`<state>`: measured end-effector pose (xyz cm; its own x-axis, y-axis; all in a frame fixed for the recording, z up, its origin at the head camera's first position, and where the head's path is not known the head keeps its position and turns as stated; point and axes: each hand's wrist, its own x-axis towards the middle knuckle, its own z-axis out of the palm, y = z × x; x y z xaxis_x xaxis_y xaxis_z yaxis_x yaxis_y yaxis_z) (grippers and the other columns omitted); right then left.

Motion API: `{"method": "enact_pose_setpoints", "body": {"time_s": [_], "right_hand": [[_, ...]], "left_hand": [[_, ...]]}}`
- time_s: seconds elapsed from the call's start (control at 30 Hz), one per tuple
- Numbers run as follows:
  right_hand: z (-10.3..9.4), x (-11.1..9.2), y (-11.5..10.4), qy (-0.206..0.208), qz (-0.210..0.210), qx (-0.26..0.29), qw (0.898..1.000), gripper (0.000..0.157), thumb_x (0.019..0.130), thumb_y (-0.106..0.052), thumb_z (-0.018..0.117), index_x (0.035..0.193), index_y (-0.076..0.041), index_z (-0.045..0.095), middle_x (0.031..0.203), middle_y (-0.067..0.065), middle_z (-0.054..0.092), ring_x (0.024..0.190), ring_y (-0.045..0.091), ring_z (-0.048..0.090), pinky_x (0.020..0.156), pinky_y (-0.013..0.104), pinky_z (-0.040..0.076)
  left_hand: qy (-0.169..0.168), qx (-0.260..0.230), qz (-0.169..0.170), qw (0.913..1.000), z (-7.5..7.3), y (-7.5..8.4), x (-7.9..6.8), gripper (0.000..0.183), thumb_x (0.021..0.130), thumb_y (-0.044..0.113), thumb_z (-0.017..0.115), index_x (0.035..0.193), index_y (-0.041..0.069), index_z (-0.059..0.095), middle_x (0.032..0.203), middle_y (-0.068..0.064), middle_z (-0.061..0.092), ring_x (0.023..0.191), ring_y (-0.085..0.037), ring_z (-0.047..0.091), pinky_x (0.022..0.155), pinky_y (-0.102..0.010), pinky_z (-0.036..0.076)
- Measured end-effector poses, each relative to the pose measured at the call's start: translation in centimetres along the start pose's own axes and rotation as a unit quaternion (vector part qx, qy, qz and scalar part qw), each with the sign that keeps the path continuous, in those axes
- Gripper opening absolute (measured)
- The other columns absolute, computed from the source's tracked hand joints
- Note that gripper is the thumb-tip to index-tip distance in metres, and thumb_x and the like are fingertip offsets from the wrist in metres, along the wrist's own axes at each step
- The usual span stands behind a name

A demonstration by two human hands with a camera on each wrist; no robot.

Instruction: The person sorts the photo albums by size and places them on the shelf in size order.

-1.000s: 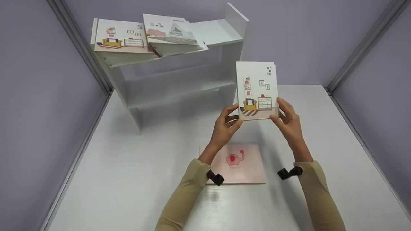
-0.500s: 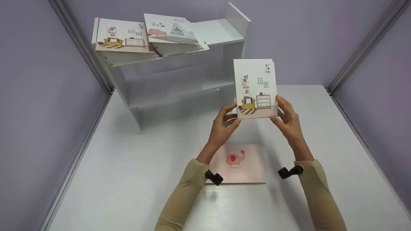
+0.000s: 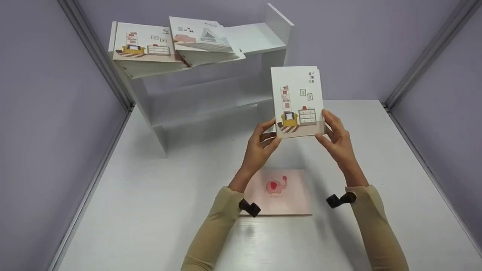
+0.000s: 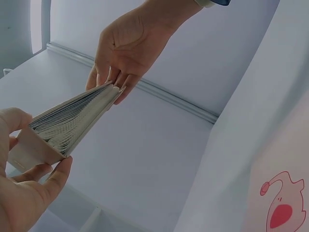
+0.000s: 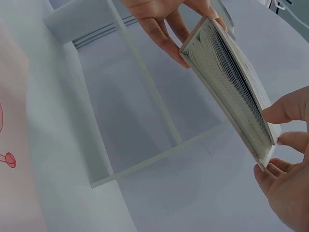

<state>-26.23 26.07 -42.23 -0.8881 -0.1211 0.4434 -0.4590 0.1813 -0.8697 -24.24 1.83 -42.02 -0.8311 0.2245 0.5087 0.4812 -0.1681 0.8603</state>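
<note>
Between my two hands a photo album [image 3: 295, 77] is held up in the air, its white cover showing a yellow armchair and a chest of drawers. My left hand [image 3: 257, 152] grips its lower left corner, thumb in front and fingers behind. At the lower right corner my right hand [image 3: 340, 145] pinches it the same way. From below, the left wrist view shows the thick page edges of the album [image 4: 70, 121]. Those pages of the album [image 5: 227, 82] appear again in the right wrist view, with both hands at its ends.
Behind on the left stands a white shelf unit [image 3: 256, 34], its top bearing an armchair-cover album [image 3: 141, 40] and several stacked white albums [image 3: 201, 34]. A pink elephant-cover book [image 3: 292, 195] lies on the white table [image 3: 131, 210] below my forearms. Purple walls enclose the sides.
Both hands have carried the album slightly left and up, toward the shelf unit. Their hold on it looks the same, and the pink book and shelved albums stay put.
</note>
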Motion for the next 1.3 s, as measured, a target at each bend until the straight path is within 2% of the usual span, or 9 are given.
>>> {"method": "enact_pose_setpoints", "body": {"time_s": [0.3, 0.57, 0.67, 0.9, 1.3], "right_hand": [[0.1, 0.3, -0.5, -0.004, -0.002, 0.001, 1.0, 0.067, 0.085, 0.007, 0.06, 0.144, -0.008, 0.032, 0.149, 0.008, 0.027, 0.137, 0.025, 0.026, 0.112, 0.037, 0.024], [0.3, 0.6, -1.1, -0.009, -0.026, 0.023, 0.999, 0.064, 0.085, 0.006, 0.06, 0.143, -0.005, 0.035, 0.148, 0.01, 0.028, 0.136, 0.026, 0.028, 0.113, 0.037, 0.024], [0.4, 0.6, -1.3, -0.012, -0.032, 0.028, 0.999, 0.063, 0.085, 0.007, 0.059, 0.143, -0.004, 0.035, 0.148, 0.011, 0.028, 0.136, 0.026, 0.027, 0.113, 0.036, 0.023], [0.7, 1.0, -2.0, -0.019, -0.047, 0.047, 0.998, 0.063, 0.086, 0.008, 0.057, 0.143, -0.003, 0.034, 0.148, 0.013, 0.026, 0.138, 0.027, 0.025, 0.113, 0.033, 0.024], [1.2, 1.7, -2.8, -0.023, -0.064, 0.072, 0.995, 0.062, 0.085, 0.01, 0.057, 0.142, -0.001, 0.034, 0.147, 0.014, 0.028, 0.137, 0.027, 0.026, 0.112, 0.033, 0.024]], "left_hand": [[0.001, 0.004, -0.005, 1.0, -0.2, 0.5, 0.0, 0.049, 0.09, 0.0, 0.056, 0.135, -0.004, 0.037, 0.137, -0.022, 0.039, 0.11, -0.036, 0.053, 0.094, -0.03, 0.047], [-0.001, 0.002, 0.002, 1.0, -0.4, 1.1, 0.1, 0.05, 0.09, 0.0, 0.056, 0.136, -0.004, 0.036, 0.139, -0.021, 0.037, 0.112, -0.036, 0.052, 0.095, -0.029, 0.046], [0.001, 0.0, 0.004, 1.0, -0.5, 1.3, 0.0, 0.05, 0.09, 0.0, 0.056, 0.136, -0.004, 0.037, 0.138, -0.021, 0.038, 0.112, -0.036, 0.052, 0.096, -0.031, 0.046], [0.005, -0.009, 0.017, 0.9998, -0.8, 1.9, 0.2, 0.05, 0.09, -0.001, 0.055, 0.136, -0.005, 0.036, 0.138, -0.023, 0.037, 0.112, -0.039, 0.051, 0.097, -0.047, 0.043], [0.011, 0.011, 0.029, 0.9994, -1.3, 2.8, 0.3, 0.05, 0.09, -0.001, 0.055, 0.136, -0.004, 0.036, 0.136, -0.022, 0.039, 0.113, -0.037, 0.052, 0.097, -0.042, 0.044]]}}
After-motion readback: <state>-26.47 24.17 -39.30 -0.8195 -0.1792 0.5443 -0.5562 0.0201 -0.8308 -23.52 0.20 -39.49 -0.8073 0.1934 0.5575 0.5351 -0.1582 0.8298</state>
